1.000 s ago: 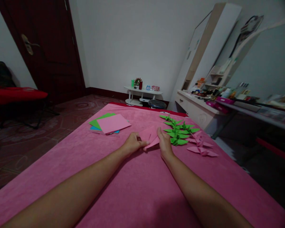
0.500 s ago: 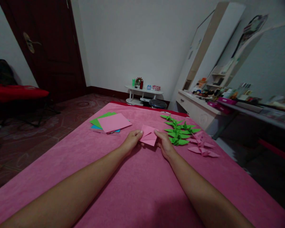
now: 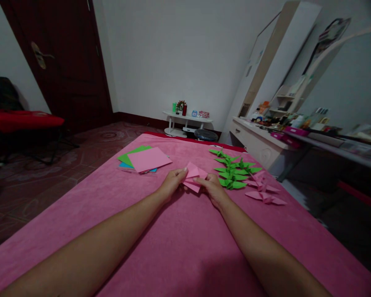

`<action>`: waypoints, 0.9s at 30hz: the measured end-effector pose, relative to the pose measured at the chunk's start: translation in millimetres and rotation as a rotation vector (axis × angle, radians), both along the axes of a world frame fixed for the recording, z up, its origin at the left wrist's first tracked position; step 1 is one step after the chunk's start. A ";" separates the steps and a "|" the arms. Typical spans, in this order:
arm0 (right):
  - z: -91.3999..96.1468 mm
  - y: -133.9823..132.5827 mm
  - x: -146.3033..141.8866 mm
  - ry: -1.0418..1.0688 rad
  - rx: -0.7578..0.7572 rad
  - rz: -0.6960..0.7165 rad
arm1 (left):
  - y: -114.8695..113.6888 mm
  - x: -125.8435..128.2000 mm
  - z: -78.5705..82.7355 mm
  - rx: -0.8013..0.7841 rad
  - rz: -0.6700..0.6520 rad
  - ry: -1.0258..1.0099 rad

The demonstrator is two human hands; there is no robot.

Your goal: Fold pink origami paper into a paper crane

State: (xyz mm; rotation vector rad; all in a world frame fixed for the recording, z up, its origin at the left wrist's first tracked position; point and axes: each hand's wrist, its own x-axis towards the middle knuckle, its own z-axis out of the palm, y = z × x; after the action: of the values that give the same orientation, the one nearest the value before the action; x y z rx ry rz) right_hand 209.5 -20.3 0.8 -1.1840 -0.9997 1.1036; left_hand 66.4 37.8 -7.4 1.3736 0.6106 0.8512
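Observation:
A folded piece of pink origami paper [image 3: 193, 170] is held between my two hands over the pink-covered table [image 3: 173, 247]. My left hand [image 3: 173, 183] pinches its left edge, thumb on top. On the right side, my right hand [image 3: 213, 187] grips the paper, its thumb lying across the folded layers near the middle. The fingers beneath the paper are mostly hidden. Close to my right hand stand several green paper cranes [image 3: 231, 173], with pink paper cranes [image 3: 266, 199] to the right of them.
At the left lies a stack of square paper sheets [image 3: 150, 159], pink on top, green and blue below. Beyond the table's far end is a low white stand [image 3: 188, 116] with small items. A cluttered dresser [image 3: 256, 140] runs along the right. A red chair [image 3: 21, 119] is at the left.
My right thumb has moved inward from the paper's right edge onto its middle. The paper has turned slightly, and a flap looks lifted. My left hand has barely moved.

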 end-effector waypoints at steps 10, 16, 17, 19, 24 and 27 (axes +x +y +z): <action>-5.7 6.5 6.6 -0.101 0.122 -0.089 | -2.0 -1.0 4.6 -0.067 -0.022 0.023; -5.0 7.5 5.9 -0.050 0.183 -0.088 | 3.2 -0.9 -1.0 -0.184 -0.011 -0.073; -4.6 7.6 6.5 -0.046 0.209 -0.110 | 3.8 -1.4 -1.9 -0.194 -0.039 -0.079; -3.0 7.8 8.7 -0.070 0.263 -0.202 | 4.2 -2.0 -3.3 -0.214 -0.117 -0.068; 4.8 5.8 13.7 -0.313 0.386 -0.384 | 0.9 -1.0 -2.5 -0.283 -0.182 -0.051; 9.7 1.6 11.9 -0.487 0.463 -0.384 | -0.3 -0.2 -1.9 -0.285 -0.165 -0.063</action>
State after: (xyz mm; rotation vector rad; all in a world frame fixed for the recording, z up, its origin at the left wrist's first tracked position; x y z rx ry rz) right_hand 221.4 -18.7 10.5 -1.2105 -1.2456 0.2554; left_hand 66.2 37.5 -9.3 1.1172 0.5387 0.6454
